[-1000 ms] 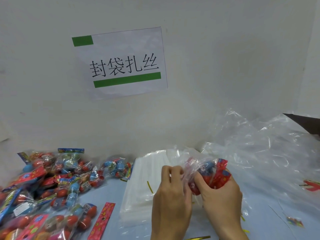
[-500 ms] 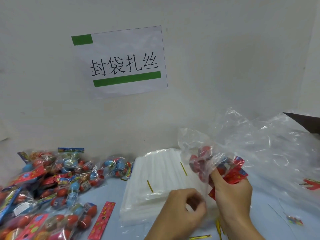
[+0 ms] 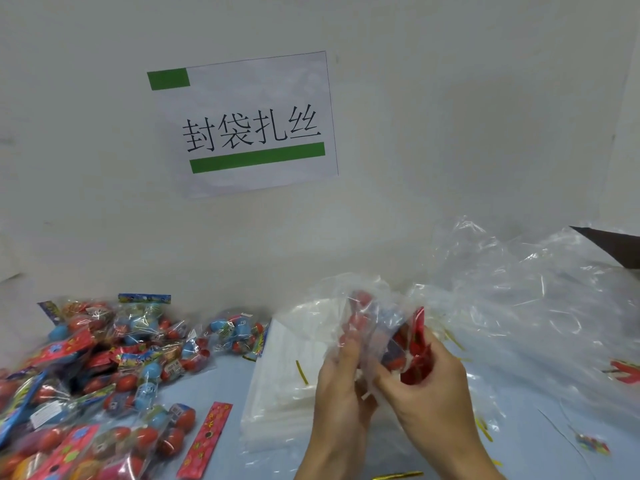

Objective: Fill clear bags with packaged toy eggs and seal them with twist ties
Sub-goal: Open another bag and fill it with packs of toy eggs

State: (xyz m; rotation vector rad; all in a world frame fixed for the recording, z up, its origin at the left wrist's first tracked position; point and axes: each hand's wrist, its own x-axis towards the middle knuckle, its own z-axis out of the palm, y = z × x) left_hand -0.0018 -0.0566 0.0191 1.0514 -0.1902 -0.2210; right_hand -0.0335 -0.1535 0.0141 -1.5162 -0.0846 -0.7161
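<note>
While a clear bag point(image 3: 372, 322) with a pack of toy eggs point(image 3: 401, 344) inside is held up above the table point(image 3: 228, 382), its lower part is gripped by both hands: the left hand point(image 3: 341, 386) is curled round its left side, and the right hand point(image 3: 433, 386) is closed on its right side. More egg packs point(image 3: 104, 368) are heaped at the left, and flat bags point(image 3: 284, 379) are stacked behind the hands.

Two bare hands, the left hand point(image 3: 341, 386) and the right hand point(image 3: 427, 386), enter from the near edge. Both forearms are uncovered. No sleeve, glove, ring or watch is visible.
</note>
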